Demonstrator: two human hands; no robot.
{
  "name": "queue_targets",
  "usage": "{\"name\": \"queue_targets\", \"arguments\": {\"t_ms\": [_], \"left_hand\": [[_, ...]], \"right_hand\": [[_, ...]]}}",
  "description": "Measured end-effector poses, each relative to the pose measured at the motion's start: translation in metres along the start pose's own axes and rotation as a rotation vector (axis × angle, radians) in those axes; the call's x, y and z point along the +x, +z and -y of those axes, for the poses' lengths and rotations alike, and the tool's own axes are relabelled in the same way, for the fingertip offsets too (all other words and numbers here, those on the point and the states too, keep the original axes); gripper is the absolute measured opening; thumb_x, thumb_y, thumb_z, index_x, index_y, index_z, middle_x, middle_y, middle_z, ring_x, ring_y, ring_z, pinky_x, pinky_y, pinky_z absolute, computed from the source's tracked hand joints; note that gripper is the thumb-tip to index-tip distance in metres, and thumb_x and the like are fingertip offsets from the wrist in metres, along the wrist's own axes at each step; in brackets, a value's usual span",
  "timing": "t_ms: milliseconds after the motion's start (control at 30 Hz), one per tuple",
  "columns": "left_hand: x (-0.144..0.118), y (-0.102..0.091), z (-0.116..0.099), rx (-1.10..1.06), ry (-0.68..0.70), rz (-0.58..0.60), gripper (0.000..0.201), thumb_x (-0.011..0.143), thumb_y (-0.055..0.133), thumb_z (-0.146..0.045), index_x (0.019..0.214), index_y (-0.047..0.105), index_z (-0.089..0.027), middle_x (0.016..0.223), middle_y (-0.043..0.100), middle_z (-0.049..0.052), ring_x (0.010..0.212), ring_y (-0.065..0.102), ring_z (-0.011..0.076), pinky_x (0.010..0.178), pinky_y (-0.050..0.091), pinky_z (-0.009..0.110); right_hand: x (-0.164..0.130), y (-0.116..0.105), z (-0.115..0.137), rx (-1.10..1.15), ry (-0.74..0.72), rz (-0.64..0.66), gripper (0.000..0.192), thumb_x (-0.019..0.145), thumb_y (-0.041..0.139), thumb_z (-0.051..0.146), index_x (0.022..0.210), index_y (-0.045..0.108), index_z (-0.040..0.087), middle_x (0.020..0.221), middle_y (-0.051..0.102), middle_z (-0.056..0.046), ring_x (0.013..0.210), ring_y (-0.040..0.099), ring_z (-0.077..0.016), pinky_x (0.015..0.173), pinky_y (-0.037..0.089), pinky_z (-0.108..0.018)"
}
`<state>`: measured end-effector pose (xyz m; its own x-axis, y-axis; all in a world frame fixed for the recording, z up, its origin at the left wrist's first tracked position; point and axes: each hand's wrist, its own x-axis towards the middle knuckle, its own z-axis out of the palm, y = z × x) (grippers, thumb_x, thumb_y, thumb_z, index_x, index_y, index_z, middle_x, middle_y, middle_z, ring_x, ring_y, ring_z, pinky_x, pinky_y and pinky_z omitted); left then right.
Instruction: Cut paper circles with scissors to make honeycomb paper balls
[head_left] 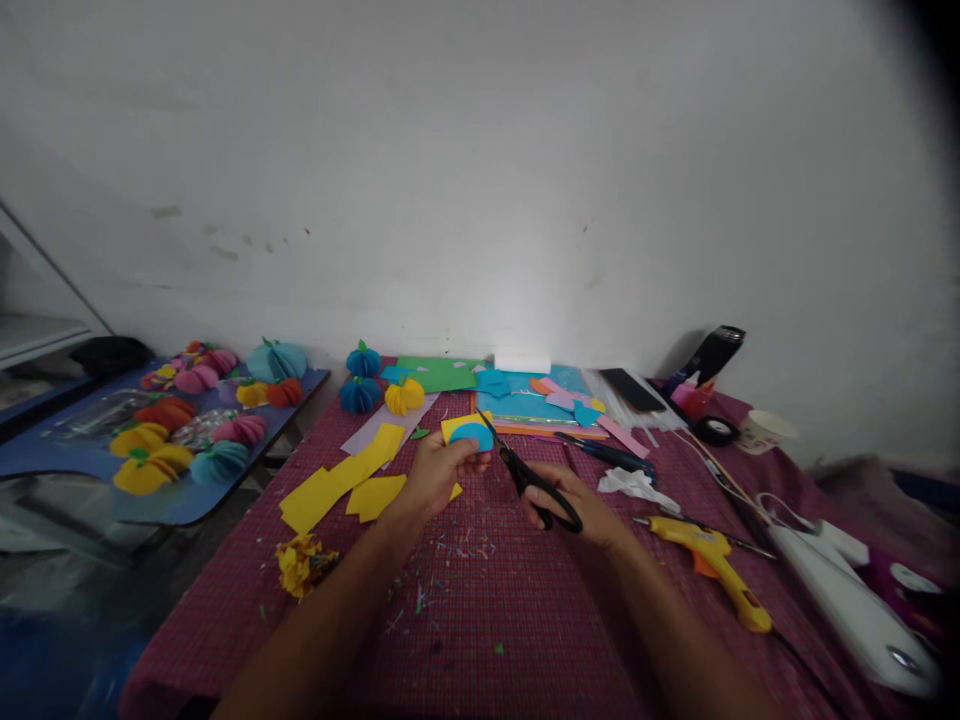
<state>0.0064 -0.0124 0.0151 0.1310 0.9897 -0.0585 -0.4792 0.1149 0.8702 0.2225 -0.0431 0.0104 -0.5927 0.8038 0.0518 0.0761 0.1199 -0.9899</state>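
Observation:
Between its thumb and fingers, my left hand [442,468] pinches a blue paper circle [471,434] laid against a piece of yellow paper [452,425]. My right hand [566,500] grips black-handled scissors [525,472], whose blades point up and left. The blade tips lie at the right edge of the yellow paper; whether they touch it I cannot tell. Yellow paper strips [341,480] lie on the cloth left of my left hand. Several small paper scraps are scattered below both hands.
A yellow glue gun [712,570] lies at right near a white power strip [847,600]. Coloured paper sheets [525,395], a phone [632,390], a paper cup [765,430] and a dark bottle [712,355] line the back. Folded paper pumpkins [154,465] crowd the blue table [45,440] at left.

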Motion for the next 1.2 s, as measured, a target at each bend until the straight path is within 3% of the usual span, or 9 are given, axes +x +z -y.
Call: {"name": "queue_targets", "arguments": {"t_ms": [1200], "left_hand": [[0.000,-0.002,-0.005,0.042,-0.042,0.053,0.026,0.063,0.078,-0.024,0.079,0.064,-0.010,0.070,0.068,0.007,0.061,0.066,0.0174,0.058,0.051,0.028]], "right_hand": [[-0.002,-0.009,-0.004,-0.041,-0.006,0.023,0.035,0.088,0.058,0.051,0.089,0.054,0.016,0.067,0.054,0.001,0.056,0.049,-0.0108,0.053,0.037,-0.022]]}}
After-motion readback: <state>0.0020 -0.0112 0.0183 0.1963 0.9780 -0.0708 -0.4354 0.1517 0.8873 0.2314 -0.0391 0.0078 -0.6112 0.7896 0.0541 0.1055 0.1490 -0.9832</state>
